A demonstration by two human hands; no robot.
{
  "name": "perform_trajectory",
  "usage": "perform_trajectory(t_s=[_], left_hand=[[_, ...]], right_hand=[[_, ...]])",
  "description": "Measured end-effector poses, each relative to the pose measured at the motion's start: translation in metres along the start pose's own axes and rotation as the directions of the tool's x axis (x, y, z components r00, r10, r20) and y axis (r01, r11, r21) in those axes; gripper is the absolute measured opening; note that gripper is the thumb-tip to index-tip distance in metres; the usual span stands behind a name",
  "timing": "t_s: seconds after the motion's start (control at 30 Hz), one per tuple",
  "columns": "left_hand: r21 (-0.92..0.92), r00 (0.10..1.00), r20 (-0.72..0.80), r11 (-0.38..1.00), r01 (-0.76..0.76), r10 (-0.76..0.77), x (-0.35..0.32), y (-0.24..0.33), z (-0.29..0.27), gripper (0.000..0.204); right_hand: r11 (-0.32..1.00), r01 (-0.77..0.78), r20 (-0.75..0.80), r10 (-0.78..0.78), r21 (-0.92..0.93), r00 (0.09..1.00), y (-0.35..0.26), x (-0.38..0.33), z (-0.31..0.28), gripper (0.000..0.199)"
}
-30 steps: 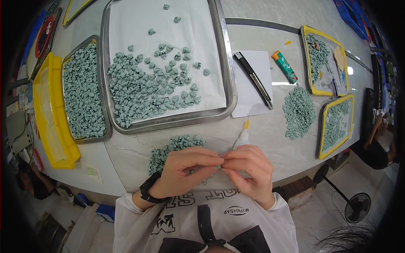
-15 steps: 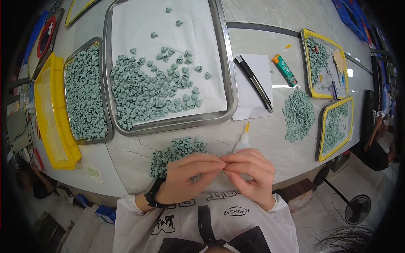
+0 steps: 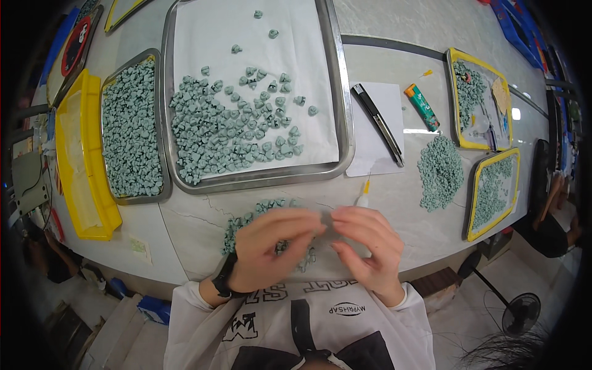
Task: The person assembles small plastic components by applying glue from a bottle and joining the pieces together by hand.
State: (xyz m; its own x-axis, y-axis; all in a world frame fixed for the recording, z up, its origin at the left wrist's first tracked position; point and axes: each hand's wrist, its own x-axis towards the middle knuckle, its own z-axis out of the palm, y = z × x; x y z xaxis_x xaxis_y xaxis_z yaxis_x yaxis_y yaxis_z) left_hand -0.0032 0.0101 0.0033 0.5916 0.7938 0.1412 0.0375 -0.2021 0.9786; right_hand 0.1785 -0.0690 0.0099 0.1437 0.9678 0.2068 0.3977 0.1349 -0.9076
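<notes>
My left hand (image 3: 274,250) is over a pile of small grey-green moulded pieces (image 3: 268,206), its thumb and fingertips pinched together. A small greyish blur shows at those fingertips, too smeared to name. Just to its right, my right hand (image 3: 373,250) has its thumb held apart from its fingers, with nothing plain to see in them. The two hands no longer touch. Behind the right hand stands a white squeeze bottle with a yellow needle tip (image 3: 364,196), its lower part hidden by the fingers.
Beyond the hands lies a metal tray (image 3: 265,180) lined with white paper, holding many loose pieces. A fuller tray (image 3: 161,123) and yellow bins (image 3: 105,209) stand left. A box cutter (image 3: 379,126), green lighter (image 3: 422,108), loose heap (image 3: 440,172) and yellow-rimmed trays (image 3: 472,216) lie right.
My fingertips, which met before, have come apart, and my right thumb has opened away from its fingers. The whole view has shifted slightly; the things on the table lie as before.
</notes>
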Motion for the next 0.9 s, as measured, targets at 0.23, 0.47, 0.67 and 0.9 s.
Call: perform_trajectory(t_s=[0.23,0.47,0.67,0.9], left_hand=[[0.246,0.988,-0.109,0.960,0.131,-0.107,0.010,0.002,-0.015,0.032],[0.652,0.987,0.161,0.749,-0.117,0.014,0.004,-0.019,0.008,0.031],[0.608,0.989,0.140,0.784,-0.129,0.054,0.004,-0.013,0.006,0.029],[-0.529,0.849,0.233,0.671,0.520,-0.474,-0.002,0.001,0.000,0.022]], right_hand=[[0.851,-0.202,0.142,0.304,-0.485,0.942,-0.004,-0.001,-0.038,0.068],[0.912,-0.119,0.208,0.214,-0.393,0.954,0.017,-0.012,-0.028,0.066],[0.995,0.067,-0.108,-0.074,-0.069,0.991,0.020,-0.024,-0.008,0.056],[0.989,0.122,-0.134,-0.110,0.081,0.985,0.008,-0.009,0.024,0.043]])
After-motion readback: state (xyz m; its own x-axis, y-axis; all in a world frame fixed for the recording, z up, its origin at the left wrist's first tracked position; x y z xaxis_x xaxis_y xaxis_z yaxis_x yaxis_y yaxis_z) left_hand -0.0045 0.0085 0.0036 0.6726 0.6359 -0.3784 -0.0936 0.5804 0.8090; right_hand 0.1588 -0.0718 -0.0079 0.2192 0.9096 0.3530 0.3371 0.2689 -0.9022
